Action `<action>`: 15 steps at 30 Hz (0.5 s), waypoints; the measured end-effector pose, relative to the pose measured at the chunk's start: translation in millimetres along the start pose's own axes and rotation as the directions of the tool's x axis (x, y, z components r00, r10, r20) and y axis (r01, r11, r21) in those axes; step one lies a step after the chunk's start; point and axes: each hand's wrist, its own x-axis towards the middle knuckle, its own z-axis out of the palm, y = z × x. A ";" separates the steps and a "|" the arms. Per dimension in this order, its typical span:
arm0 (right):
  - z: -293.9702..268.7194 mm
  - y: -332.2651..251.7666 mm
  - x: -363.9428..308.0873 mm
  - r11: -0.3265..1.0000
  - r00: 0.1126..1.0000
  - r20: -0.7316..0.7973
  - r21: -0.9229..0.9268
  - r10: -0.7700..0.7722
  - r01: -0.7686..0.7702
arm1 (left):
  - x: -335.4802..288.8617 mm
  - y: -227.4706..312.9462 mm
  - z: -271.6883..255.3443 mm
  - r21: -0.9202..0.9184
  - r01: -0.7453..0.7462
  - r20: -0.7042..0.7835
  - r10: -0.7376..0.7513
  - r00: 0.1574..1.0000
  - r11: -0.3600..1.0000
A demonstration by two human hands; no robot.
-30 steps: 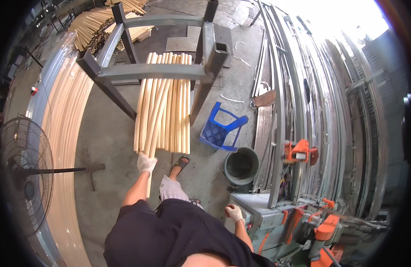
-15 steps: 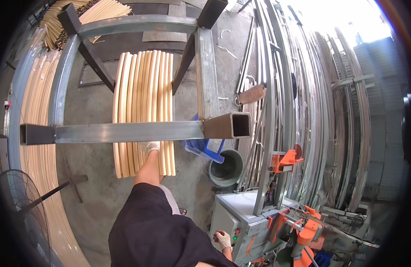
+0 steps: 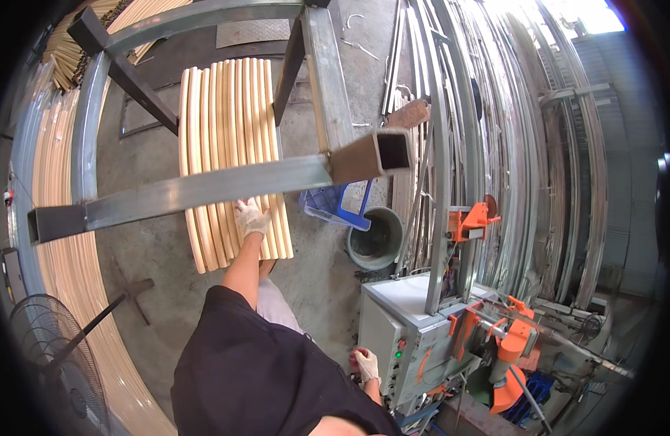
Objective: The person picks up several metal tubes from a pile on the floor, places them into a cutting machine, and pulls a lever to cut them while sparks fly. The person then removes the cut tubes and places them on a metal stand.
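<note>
At the far left, a fan [image 3: 59, 356] stands partly in front of a stack of long pale bars [image 3: 70, 225]. Right of these rises a steel frame [image 3: 204, 190], its near rail crossing, as seen from above, over a set of pale poles [image 3: 229, 123]. The poles lie side by side on the floor area between the frame's legs, their ends pointing toward the person. On their near part, just past the rail, the gloved left hand [image 3: 253, 218] rests palm down, fingers rather wide and gripping no pole. Next comes a blue stool [image 3: 320, 206], with a dark bucket [image 3: 375, 261] right beside it. Nearer the person, the gloved right hand [image 3: 367, 365] hangs by a grey cabinet [image 3: 382, 320]; its fingers are bent, and I cannot tell whether they hold anything. Beyond the cabinet sits an orange fitting [image 3: 471, 224]; farther right, metal rails [image 3: 509, 160] run closely packed.
</note>
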 end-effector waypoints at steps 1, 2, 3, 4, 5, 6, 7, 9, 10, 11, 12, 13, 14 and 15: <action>0.1 8.7 1.5 0.998 1.000 0.013 0.059 -0.014 0.013 | -8.3 0.4 -1.0 -0.037 -0.011 0.056 0.013 0.998 0.999; 1.6 20.4 0.7 0.997 1.000 0.015 0.077 -0.009 0.008 | -21.7 2.2 2.0 0.037 -0.122 0.095 0.118 0.988 0.992; 5.5 28.0 -3.2 0.990 0.999 0.034 0.135 -0.032 0.027 | -36.5 8.0 9.6 0.107 -0.232 0.138 0.217 0.966 0.967; 8.7 34.2 -3.4 0.981 0.996 0.057 0.188 -0.069 0.057 | -56.0 17.0 24.4 0.161 -0.338 0.249 0.293 0.923 0.927; 15.9 43.1 -9.5 0.978 0.996 0.031 0.195 -0.087 0.079 | -92.5 29.8 35.3 0.182 -0.518 0.330 0.444 0.833 0.836; 21.0 56.1 -15.8 0.973 0.995 0.034 0.215 -0.092 0.082 | -129.4 43.6 44.1 0.175 -0.678 0.399 0.578 0.712 0.714; 28.2 82.0 -23.6 0.955 0.996 0.015 0.285 -0.091 0.083 | -182.2 86.1 16.2 -0.069 -0.804 0.744 0.567 0.353 0.591; 40.4 126.8 -29.5 0.926 0.992 0.034 0.366 -0.117 0.097 | -300.0 140.2 -11.3 -0.456 -0.847 0.690 0.710 -0.143 0.272; 48.1 147.7 -37.8 0.921 0.991 0.056 0.379 -0.122 0.092 | -365.7 175.0 -47.3 -0.501 -0.864 0.641 0.689 -0.337 0.044; 53.6 163.6 -44.7 0.921 0.984 0.077 0.370 -0.162 0.123 | -427.4 193.6 -56.7 -0.696 -0.694 0.300 0.804 -0.513 -0.184; 61.4 187.4 -53.0 0.914 0.978 0.090 0.381 -0.186 0.139 | -487.6 214.3 -116.8 -0.717 -0.570 0.062 0.778 -0.626 -0.401; 79.6 266.5 -41.4 0.873 0.992 0.030 0.480 -0.121 0.092 | -578.7 233.7 -173.8 -0.766 -0.361 -0.099 0.652 -0.751 -0.533; 94.7 307.2 -37.5 0.875 0.992 -0.001 0.472 -0.124 0.110 | -630.2 243.0 -224.7 -0.702 -0.211 -0.256 0.517 -0.817 -0.680; 107.8 338.4 -51.5 0.885 0.997 0.023 0.463 -0.075 0.055 | -672.0 235.1 -258.8 -0.679 -0.079 -0.340 0.408 -0.847 -0.730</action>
